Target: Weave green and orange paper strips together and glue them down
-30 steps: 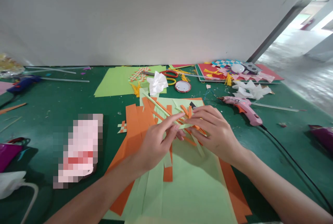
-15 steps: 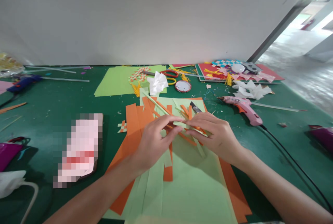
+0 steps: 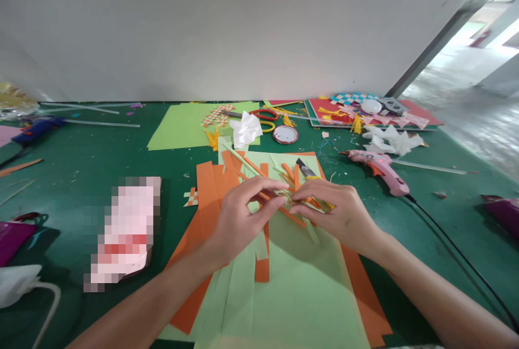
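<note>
- The left hand (image 3: 237, 219) and right hand (image 3: 344, 211) pinched a thin pale green paper strip (image 3: 286, 193) above the paper pile; its shape was too small to tell;
- some orange strips (image 3: 261, 273) lay cut; a small orange-and-pale checkered piece (image 3: 193, 196) lay woven; a broad pale green sheet (image 3: 304, 289) looked uncut;
- the green table (image 3: 441, 241) stood against a grey wall (image 3: 243, 30); shiny floor (image 3: 454, 71) showed beyond.

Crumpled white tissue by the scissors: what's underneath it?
The tissue seems to lie over the scissors' middle: a blade shows left, red and yellow handles right. Light green paper shows around it. Anything fully covered can't be seen.
</note>
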Demonstrator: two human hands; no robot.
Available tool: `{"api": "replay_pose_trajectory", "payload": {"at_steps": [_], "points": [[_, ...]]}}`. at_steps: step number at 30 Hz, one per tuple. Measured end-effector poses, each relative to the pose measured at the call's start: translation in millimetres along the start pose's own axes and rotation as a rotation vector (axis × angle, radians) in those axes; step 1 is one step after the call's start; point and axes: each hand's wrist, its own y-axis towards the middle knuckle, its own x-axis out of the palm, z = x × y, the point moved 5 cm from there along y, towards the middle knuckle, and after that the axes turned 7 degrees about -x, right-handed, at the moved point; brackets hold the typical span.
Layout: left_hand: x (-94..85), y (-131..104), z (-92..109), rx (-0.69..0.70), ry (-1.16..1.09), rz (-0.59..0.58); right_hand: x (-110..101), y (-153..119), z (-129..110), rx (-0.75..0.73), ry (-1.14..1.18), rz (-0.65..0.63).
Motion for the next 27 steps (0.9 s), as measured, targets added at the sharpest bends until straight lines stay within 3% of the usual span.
{"api": "replay_pose_trajectory", "payload": {"at_steps": [5, 9, 14, 19, 27], "points": [[3.3, -0.2, -2.1, -0.079, -0.175, -0.118, -1.1, 2.4, 5.0, 0.289, 0.267, -0.051], [3.2, -0.8, -7.3, -0.171, -0.243, -0.167, -0.4, 1.2, 9.3, 0.383, 0.462, -0.07], [8.4, -0.4, -11.8, -0.288, -0.382, -0.284, -4.6, -0.4, 11.6, 0.395, 0.484, -0.029], [13.8, 0.5, -11.9, -0.291, -0.503, -0.365, -10.9, -1.8, 17.2, 0.414, 0.504, 0.099], [13.8, 0.4, -12.5, -0.345, -0.476, -0.368, -18.9, -4.3, 27.1, 0.416, 0.476, 0.295]]}}
